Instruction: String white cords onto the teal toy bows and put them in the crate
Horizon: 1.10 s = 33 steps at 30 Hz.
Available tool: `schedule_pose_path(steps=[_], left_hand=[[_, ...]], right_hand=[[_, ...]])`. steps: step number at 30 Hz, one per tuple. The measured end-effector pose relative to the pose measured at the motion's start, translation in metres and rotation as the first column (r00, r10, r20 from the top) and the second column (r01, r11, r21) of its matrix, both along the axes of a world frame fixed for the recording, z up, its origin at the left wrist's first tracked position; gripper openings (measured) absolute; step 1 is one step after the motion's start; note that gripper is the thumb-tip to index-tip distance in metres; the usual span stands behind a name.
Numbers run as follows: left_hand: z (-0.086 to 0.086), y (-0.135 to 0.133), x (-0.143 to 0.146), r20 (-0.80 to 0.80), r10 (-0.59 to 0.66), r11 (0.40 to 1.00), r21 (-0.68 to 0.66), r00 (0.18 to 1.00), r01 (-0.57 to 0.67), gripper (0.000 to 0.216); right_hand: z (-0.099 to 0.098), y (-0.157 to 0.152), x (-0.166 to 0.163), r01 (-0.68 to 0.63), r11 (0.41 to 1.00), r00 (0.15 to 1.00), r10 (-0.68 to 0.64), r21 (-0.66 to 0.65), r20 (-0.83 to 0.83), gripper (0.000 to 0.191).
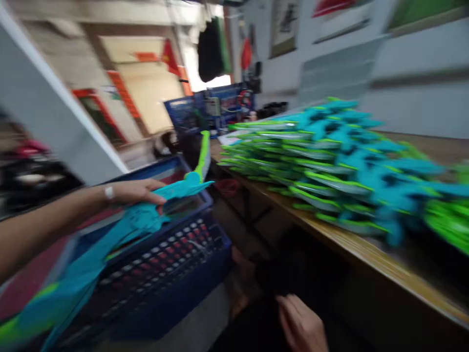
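My left hand (137, 191) grips a floppy turquoise piece with lime-green ends (141, 218), its thumb and fingers closed on the middle. One end of the piece trails toward the lower left; a green and grey tip points up beyond the hand. Both lie over a dark blue plastic basket (154, 313) with a perforated wall. Low in the view, my right hand (302, 322) is beside dark clothing, apart from the pieces. Its fingers look bent, but blur and the angle hide their tips. A tall pile of similar turquoise, green and grey pieces (330, 156) covers much of the table.
The wooden table (351, 249) runs along the right, its edge near my right hand. Bright green pieces (449, 222) lie at the far right. Blue boxes (220, 105) stand at the back. A slanted grey post (62, 93) rises behind the basket.
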<state>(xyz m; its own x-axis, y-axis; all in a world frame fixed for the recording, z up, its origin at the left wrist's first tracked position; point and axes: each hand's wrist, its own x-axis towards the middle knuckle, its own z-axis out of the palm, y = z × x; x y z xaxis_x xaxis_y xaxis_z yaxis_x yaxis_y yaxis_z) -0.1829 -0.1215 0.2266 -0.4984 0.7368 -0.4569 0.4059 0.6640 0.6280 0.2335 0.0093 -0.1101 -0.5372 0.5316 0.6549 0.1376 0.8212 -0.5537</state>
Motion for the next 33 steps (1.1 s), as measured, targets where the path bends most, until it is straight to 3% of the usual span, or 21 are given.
schedule_pose_path(steps=[2,5,8,11,13,18,22,27,30,33], left_hand=[[-0.02,0.022,0.043,0.037,-0.097,0.995,0.024,0.995,0.097,0.031],[-0.053,0.056,0.104,0.145,-0.227,0.974,0.047,0.963,0.222,0.032],[-0.081,0.091,0.163,0.184,-0.363,0.925,0.19,0.914,0.329,0.035],[-0.1,0.12,0.207,0.249,-0.42,0.876,0.362,0.872,0.318,0.033],[-0.107,0.132,0.224,0.326,-0.405,0.856,0.464,0.854,0.229,0.029],[-0.115,0.139,0.232,0.562,-0.346,0.798,0.597,0.751,-0.079,0.026],[-0.134,0.139,0.228,0.637,-0.294,0.808,0.564,0.713,-0.171,0.033],[-0.165,0.13,0.222,0.618,-0.248,0.859,0.496,0.746,-0.124,0.03],[-0.177,0.124,0.215,0.646,-0.248,0.858,0.493,0.722,-0.147,0.032],[-0.192,0.123,0.206,0.742,-0.265,0.843,0.488,0.615,-0.226,0.032]], right_hand=[[0.015,0.001,0.004,-0.022,1.0,0.998,0.023,-0.007,0.056,0.028],[0.025,0.021,0.018,0.157,0.987,0.981,-0.153,-0.018,0.123,0.022],[0.03,0.045,0.047,0.314,0.949,0.942,-0.309,-0.021,0.134,0.02],[0.044,0.068,0.084,0.424,0.905,0.899,-0.421,-0.002,0.124,0.02],[0.062,0.086,0.11,0.486,0.874,0.865,-0.485,0.026,0.131,0.021],[0.126,0.158,0.16,0.67,0.738,0.721,-0.672,0.079,0.167,0.022],[0.161,0.243,0.166,0.759,0.65,0.608,-0.732,0.048,0.307,0.013],[0.165,0.324,0.144,0.803,0.595,0.505,-0.656,-0.027,0.56,0.024],[0.158,0.34,0.13,0.823,0.565,0.458,-0.6,-0.057,0.656,0.026],[0.153,0.345,0.124,0.831,0.551,0.438,-0.569,-0.073,0.696,0.022]])
